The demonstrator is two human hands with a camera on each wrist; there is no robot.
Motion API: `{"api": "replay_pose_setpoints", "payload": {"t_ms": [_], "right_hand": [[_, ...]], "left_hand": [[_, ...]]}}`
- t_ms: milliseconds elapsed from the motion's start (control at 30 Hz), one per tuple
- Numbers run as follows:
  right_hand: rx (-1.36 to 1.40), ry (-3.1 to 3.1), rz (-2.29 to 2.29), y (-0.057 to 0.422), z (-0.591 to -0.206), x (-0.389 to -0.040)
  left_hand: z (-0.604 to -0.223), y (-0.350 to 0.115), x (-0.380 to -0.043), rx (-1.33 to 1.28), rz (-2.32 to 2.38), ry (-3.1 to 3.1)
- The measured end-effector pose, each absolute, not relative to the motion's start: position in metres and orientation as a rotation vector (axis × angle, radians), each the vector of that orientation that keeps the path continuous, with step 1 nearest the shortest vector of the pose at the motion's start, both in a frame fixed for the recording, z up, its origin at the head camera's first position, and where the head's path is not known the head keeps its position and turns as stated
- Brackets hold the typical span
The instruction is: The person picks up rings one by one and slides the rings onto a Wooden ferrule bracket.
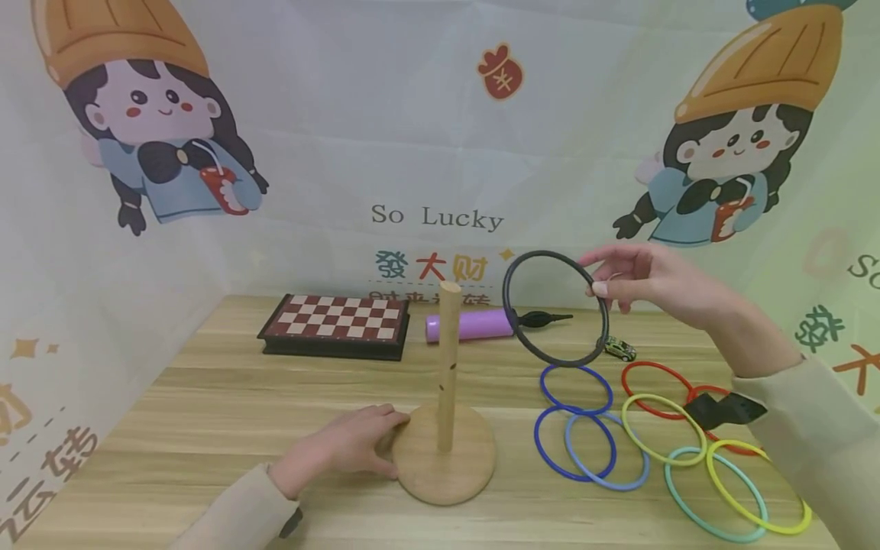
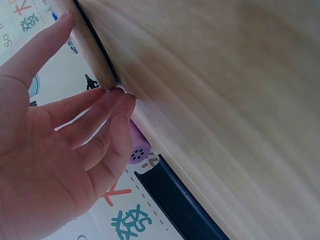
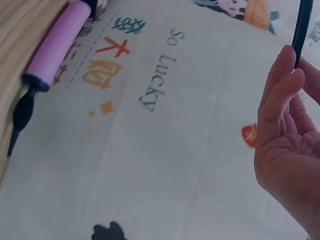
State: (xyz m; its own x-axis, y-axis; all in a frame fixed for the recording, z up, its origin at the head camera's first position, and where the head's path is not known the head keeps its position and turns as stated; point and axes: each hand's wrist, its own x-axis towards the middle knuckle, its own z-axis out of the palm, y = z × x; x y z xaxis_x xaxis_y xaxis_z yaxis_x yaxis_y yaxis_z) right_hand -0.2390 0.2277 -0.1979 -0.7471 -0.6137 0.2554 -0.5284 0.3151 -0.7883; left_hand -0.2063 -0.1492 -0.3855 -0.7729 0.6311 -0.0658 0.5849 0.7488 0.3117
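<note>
A wooden peg stand, with an upright peg (image 1: 448, 367) on a round base (image 1: 470, 466), stands at the front middle of the table. At the base's left edge rests my left hand (image 1: 347, 444), thumb and fingertips touching the rim; the left wrist view shows this hand (image 2: 65, 145) with its palm exposed. My right hand (image 1: 649, 283) pinches a black ring (image 1: 507, 294) between thumb and fingers, holding it raised behind and right of the peg. In the right wrist view only a short piece of the ring (image 3: 301, 30) shows above the fingertips.
Blue rings (image 1: 536, 443), red rings (image 1: 642, 364), yellow rings (image 1: 807, 508) and a teal ring (image 1: 715, 527) lie at the right. Farther back are a checkered board box (image 1: 337, 325), a purple hand pump (image 1: 474, 325) and a toy car (image 1: 619, 349). A printed cloth (image 1: 309, 153) hangs behind.
</note>
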Motion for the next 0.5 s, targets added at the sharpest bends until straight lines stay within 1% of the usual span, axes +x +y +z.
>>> {"api": "replay_pose_setpoints", "payload": {"t_ms": [133,267,500], "right_hand": [[-1.068,2.452,-1.454,0.212,-0.188,-0.240],[-0.999,2.405,-1.509,0.195,-0.183,-0.241],[-0.848,2.359,-1.602,0.163,-0.190,-0.244]], "left_hand": [[-0.386,-0.149,-0.207,0.976,0.412,2.778],[-0.386,-0.149,-0.207,0.975,0.421,2.778],[-0.387,-0.149,-0.209,0.976,0.422,2.768]]}}
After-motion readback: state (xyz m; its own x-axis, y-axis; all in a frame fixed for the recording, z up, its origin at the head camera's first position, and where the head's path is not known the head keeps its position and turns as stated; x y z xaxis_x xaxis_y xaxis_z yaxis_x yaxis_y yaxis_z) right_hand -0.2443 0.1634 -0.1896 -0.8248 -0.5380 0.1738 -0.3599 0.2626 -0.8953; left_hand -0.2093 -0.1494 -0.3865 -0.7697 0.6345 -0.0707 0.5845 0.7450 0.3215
